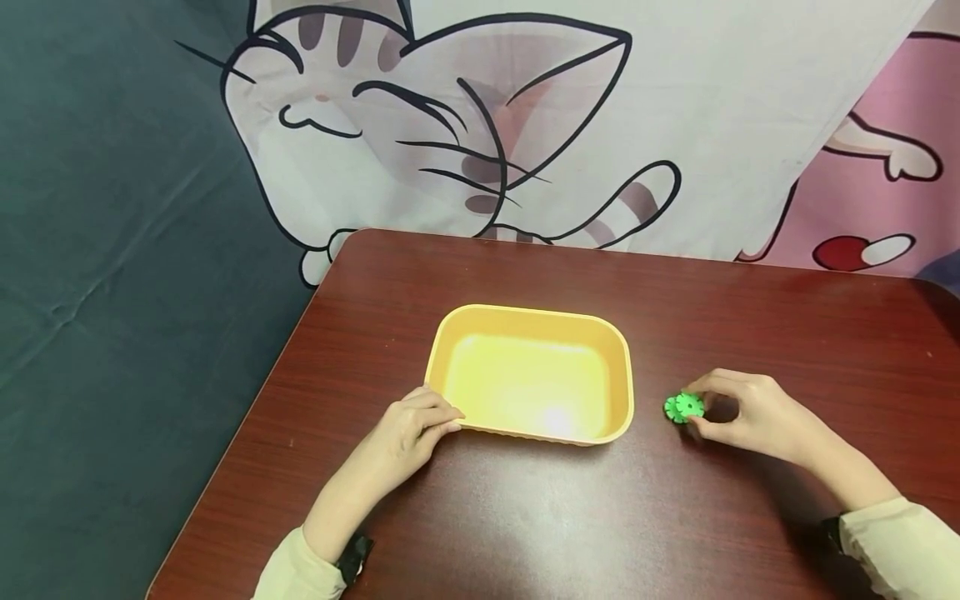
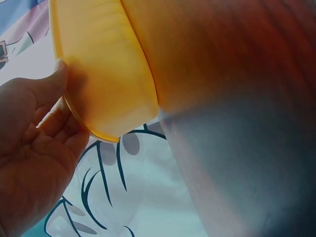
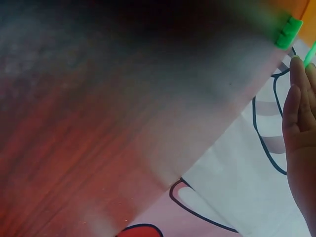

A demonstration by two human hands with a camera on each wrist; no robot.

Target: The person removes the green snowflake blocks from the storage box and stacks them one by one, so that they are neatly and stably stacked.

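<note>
A yellow plastic basin, rectangular with rounded corners, sits on the table with nothing in it. At its near left corner my left hand grips the rim, and in the left wrist view the thumb lies along that rim. Right of the basin, my right hand pinches a green notched disc between thumb and fingers. Another green notched piece is partly hidden behind it. In the right wrist view that other green piece rests on the table, while the held disc shows only at the frame's edge.
The dark red-brown wooden table extends around the basin. Its back edge meets a white cloth printed with a cartoon cat, with a pink part at the right. Dark green fabric lies beyond the table's left edge.
</note>
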